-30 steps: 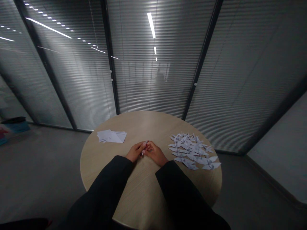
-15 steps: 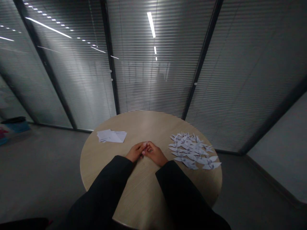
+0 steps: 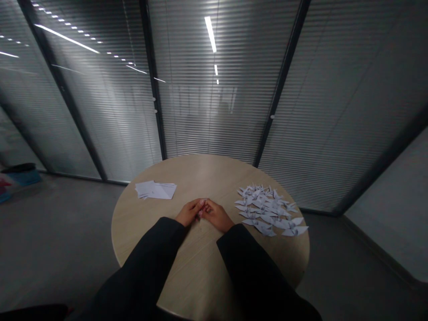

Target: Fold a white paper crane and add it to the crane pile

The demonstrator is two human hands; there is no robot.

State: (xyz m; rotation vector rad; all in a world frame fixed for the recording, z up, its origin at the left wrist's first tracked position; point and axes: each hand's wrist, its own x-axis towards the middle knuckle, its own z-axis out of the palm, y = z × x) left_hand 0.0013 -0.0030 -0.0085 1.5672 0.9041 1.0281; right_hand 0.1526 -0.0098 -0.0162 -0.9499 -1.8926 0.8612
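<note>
On the round, pale wooden table [image 3: 210, 174], I see flat white paper sheets [image 3: 162, 191] at ten o'clock and folded white paper birds [image 3: 267, 207] at two o'clock, maybe kept apart so they don't mix. Between them, my left hand [image 3: 188, 213] and right hand [image 3: 218, 215] are curled nearly closed, fingertips together; I can't tell if they hold anything.

The tabletop [image 3: 207, 176] is finished in smooth wood grain; paper cranes [image 3: 266, 218] and sheets [image 3: 163, 191] are left matt (uncoated-looking), sleeves [image 3: 152, 249] in dull cloth.
</note>
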